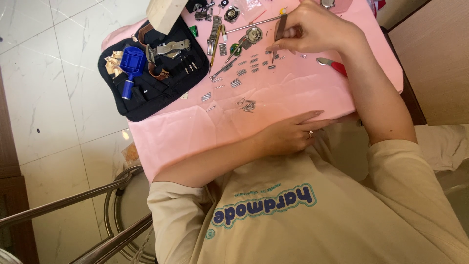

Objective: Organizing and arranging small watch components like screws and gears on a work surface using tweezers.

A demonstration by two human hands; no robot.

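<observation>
Holding tweezers (pixel 279 30) over scattered watch parts on a pink worktop (pixel 293 93), a seated person leans in.

Upper centre of the frame: the right hand (pixel 312 30) is pinched shut on the tweezers, long axis near vertical, tips pointing down toward small metal links (pixel 253 63) just below and left of it. The left hand (pixel 288 133) lies flat, fingers loosely together, holding nothing, at the worktop's lower edge, well apart from the links. A watch movement (pixel 253 33) sits just left of the tweezers; a black tool pouch (pixel 151 73) with a blue tool (pixel 131 63) lies upper left.
</observation>
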